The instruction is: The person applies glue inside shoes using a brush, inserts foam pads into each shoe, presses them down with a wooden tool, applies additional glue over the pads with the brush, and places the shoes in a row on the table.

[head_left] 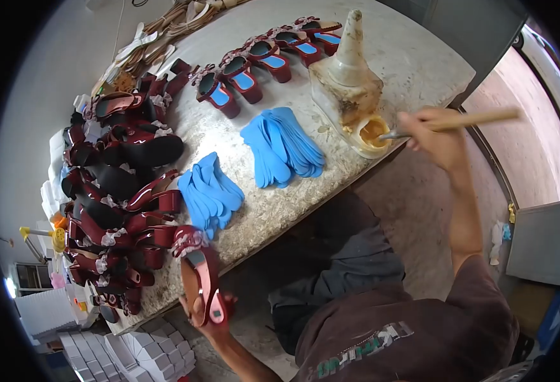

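My left hand (210, 318) grips a dark red heeled sandal (198, 274) by its heel end, just off the table's front edge. A pink lining shows inside it, and a ruffled trim sits at its toe. In my right hand (439, 135) is a brush (477, 120) with a wooden handle, its tip at the mouth of a glue pot (374, 135) holding amber glue. That pot is joined to a stained, cone-topped container (350, 70). Two fanned piles of blue insoles, one larger (283, 148) and one smaller (210, 194), lie between my hands.
A row of red sandals (245, 79) with blue insole pads stands along the far side of the worn table (413, 57). Many more red sandals (127, 153) are heaped at the left. White boxes (127, 353) are stacked below the table's left end.
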Motion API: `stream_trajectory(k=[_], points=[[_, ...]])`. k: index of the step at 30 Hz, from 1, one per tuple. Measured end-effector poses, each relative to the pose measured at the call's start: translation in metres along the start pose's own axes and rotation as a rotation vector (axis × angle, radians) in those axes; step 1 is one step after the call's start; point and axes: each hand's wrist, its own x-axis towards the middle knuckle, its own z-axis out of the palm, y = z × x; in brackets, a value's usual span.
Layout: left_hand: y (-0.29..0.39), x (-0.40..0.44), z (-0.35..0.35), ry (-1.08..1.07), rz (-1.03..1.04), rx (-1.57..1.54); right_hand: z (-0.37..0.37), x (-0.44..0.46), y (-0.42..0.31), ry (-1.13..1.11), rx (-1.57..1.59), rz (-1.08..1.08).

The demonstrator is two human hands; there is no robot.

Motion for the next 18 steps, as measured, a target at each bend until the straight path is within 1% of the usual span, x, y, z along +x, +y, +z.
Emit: stream_trajectory(k=[1,2,3,4,5,6,7,8,10,11,12,13,14,15,16,17,18], points=[[-0.001,-0.006,0.001,0.011,0.049,0.023,-0.014,-0.008,-0.012,0.026,0.044,-0.037],[-0.003,-0.018,0.012,-0.051,-0.025,-0.214,-0.022,-0.014,-0.019,0.027,0.038,-0.013],[-0.013,-0.022,0.018,-0.22,0.042,-0.124,-0.028,-0.019,-0.026,0.113,0.129,-0.146],[-0.032,-0.024,0.027,-0.318,0.087,-0.105,-0.03,-0.02,-0.029,0.196,0.219,-0.291],[-0.05,-0.026,0.036,-0.416,0.134,-0.089,-0.027,-0.018,-0.022,0.192,0.212,-0.281],[-0.068,-0.029,0.045,-0.512,0.182,-0.077,-0.021,-0.014,-0.013,0.09,0.114,-0.177],[-0.081,-0.035,0.053,-0.508,0.176,-0.079,-0.018,-0.011,-0.008,-0.011,0.015,-0.078],[-0.096,-0.041,0.068,-0.46,0.083,-0.124,-0.024,-0.022,-0.008,-0.016,0.011,-0.075],[-0.125,-0.04,0.101,-0.341,-0.088,-0.229,-0.054,-0.044,-0.002,0.138,0.194,-0.157],[-0.135,-0.038,0.111,-0.245,-0.153,-0.279,-0.07,-0.036,0.007,0.108,0.195,-0.142],[-0.136,-0.039,0.113,-0.135,-0.229,-0.309,-0.085,-0.028,0.021,0.244,0.237,-0.233],[-0.132,-0.036,0.117,-0.274,-0.212,-0.231,-0.092,-0.014,0.033,0.387,0.28,-0.338],[-0.124,-0.03,0.121,-0.417,-0.189,-0.157,-0.078,0.0,0.06,0.171,0.431,-0.032],[-0.112,-0.026,0.123,-0.486,-0.216,-0.062,-0.064,-0.016,0.086,0.27,0.654,0.13],[-0.103,-0.026,0.132,-0.475,-0.208,-0.055,-0.053,-0.029,0.098,0.35,0.864,0.287],[-0.105,-0.026,0.136,-0.405,-0.179,-0.036,-0.038,-0.046,0.085,0.094,0.955,0.031],[-0.106,-0.032,0.134,-0.336,-0.186,0.008,-0.017,-0.066,0.071,-0.025,1.008,-0.054]])
